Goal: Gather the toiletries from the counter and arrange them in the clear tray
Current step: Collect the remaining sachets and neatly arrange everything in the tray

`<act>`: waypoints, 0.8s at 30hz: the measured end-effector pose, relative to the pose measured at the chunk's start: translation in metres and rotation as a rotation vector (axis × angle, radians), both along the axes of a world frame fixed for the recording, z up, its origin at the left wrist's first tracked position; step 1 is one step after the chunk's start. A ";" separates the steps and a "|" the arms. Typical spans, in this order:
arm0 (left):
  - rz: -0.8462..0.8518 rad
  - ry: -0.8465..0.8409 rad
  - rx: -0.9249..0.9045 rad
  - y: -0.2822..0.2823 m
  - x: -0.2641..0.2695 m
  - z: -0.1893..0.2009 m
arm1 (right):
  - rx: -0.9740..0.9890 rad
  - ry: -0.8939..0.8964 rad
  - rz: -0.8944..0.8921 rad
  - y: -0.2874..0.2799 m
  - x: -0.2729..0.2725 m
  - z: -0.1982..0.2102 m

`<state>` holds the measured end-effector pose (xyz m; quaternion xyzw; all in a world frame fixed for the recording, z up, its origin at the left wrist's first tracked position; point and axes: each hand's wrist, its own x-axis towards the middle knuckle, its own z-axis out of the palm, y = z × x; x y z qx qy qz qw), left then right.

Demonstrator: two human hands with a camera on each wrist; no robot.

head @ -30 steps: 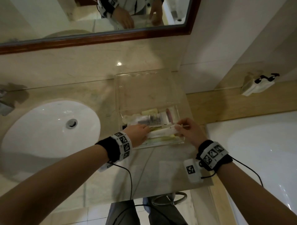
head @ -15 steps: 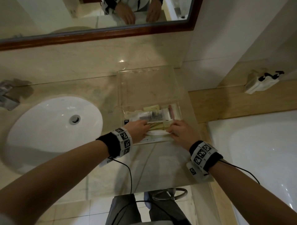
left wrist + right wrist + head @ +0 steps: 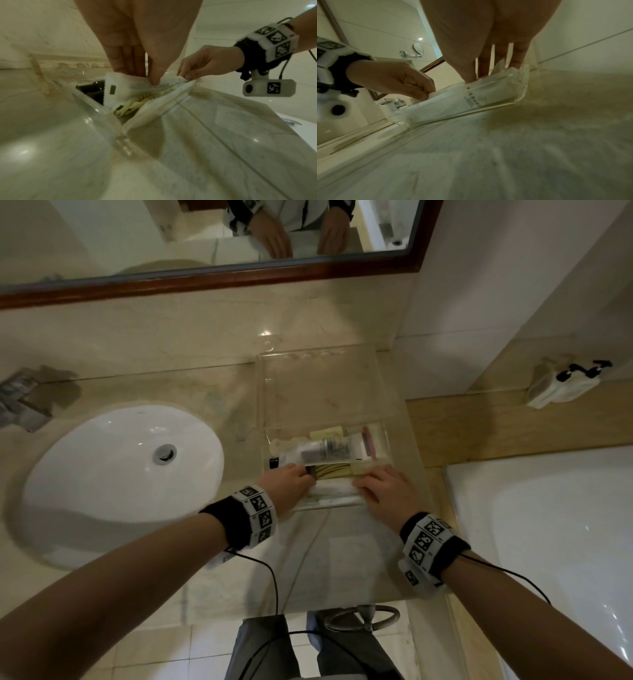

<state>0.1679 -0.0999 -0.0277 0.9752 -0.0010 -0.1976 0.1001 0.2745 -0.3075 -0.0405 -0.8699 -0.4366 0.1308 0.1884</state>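
Note:
The clear tray (image 3: 325, 395) sits on the counter to the right of the sink. Its near part holds a packaged tube (image 3: 325, 453), a pale comb (image 3: 330, 472), a pink item (image 3: 370, 443) and a long white packet (image 3: 334, 491) on edge against the near wall. My left hand (image 3: 305, 474) reaches into the tray. Its thumb and fingers (image 3: 152, 81) pinch the left end of a white printed packet (image 3: 169, 82). At the right end, my right hand (image 3: 359, 481) pinches that packet's top edge (image 3: 186, 76). Those fingers reach down just behind the long packet (image 3: 471, 100).
A white sink basin (image 3: 120, 460) lies left of the tray, with a tap (image 3: 20, 402) behind it. A wood-framed mirror (image 3: 205, 275) hangs above. A bathtub (image 3: 548, 525) is on the right, past a wooden ledge with a soap dispenser (image 3: 561, 385).
Both hands brought the long white packet down from above the tray's front edge into its near side. The right hand moved left and further into the tray.

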 end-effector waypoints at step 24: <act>0.091 -0.133 0.050 -0.004 0.014 0.006 | 0.048 -0.072 -0.084 0.018 0.003 0.004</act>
